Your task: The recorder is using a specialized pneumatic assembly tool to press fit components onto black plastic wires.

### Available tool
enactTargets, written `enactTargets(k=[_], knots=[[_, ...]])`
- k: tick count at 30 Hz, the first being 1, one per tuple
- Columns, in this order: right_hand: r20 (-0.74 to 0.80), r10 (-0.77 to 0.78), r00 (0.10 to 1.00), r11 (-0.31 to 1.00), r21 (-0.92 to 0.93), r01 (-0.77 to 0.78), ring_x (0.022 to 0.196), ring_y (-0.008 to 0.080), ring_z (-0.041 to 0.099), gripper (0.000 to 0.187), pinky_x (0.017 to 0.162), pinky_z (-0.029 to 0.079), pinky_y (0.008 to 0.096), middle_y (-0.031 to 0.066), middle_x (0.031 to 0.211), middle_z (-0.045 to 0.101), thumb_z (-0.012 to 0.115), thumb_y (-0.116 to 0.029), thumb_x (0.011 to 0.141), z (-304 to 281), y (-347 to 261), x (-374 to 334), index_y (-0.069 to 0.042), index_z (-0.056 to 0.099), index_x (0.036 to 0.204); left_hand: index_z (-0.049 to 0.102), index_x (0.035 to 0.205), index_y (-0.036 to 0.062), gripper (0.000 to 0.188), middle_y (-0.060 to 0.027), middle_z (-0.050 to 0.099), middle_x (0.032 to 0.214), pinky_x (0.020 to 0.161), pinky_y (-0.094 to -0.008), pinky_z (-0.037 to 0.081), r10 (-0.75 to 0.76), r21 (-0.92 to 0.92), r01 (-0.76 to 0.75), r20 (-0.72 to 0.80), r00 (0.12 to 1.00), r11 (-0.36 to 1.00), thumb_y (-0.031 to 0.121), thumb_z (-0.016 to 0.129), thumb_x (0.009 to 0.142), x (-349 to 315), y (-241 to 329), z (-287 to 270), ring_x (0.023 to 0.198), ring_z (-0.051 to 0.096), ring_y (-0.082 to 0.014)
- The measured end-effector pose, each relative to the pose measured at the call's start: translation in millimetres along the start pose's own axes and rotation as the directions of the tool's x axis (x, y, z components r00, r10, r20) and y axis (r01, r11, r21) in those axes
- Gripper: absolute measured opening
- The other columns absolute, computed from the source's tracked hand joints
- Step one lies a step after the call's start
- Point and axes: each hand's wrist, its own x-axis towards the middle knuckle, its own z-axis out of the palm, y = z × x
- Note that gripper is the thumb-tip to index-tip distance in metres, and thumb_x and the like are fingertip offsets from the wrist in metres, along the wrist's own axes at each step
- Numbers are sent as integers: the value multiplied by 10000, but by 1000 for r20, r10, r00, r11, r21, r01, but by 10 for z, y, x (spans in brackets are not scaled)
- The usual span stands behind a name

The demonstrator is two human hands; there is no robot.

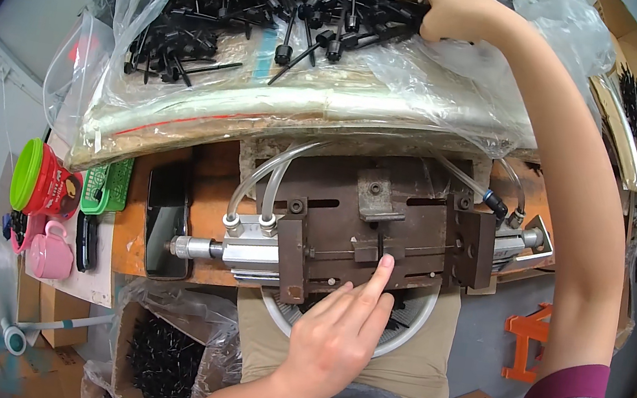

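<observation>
We count two bare hands at one workbench: one left hand (335, 333) and one right hand (442, 7). Before us sits one brown metal fixture (339, 173) with two slots (324, 202) in its plate, two silver cylinders (254, 247), one on each side, and two clear hoses (252, 177) running to the left one. Around it we see one dark phone-like slab (167, 218), one red tub (49, 183), one green basket (119, 184), one white basin (416, 326) and one orange stool (525, 341). The black stemmed parts (283, 52) are more than we can count.
</observation>
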Motion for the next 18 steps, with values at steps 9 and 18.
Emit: enactTargets(k=[9,18], knots=[[-315,-196,928,981,-70,183,819,221,657,301,760,537,363,79,910,712,761,-43,783,65,-345,-558,-66,717,1080,698,981,37,267,-165,654,1307,673,-291,577,-43,14,42,44,998,999,113,800,746,32,-49,-9,732,718,-215],[-474,-95,875,973,143,183,758,170,710,237,662,544,298,78,927,738,715,-40,867,-126,-483,-1103,-45,721,1104,712,1027,40,301,-156,680,1266,607,-262,550,-35,-41,40,117,992,998,167,825,778,130,4,-244,647,694,-163]])
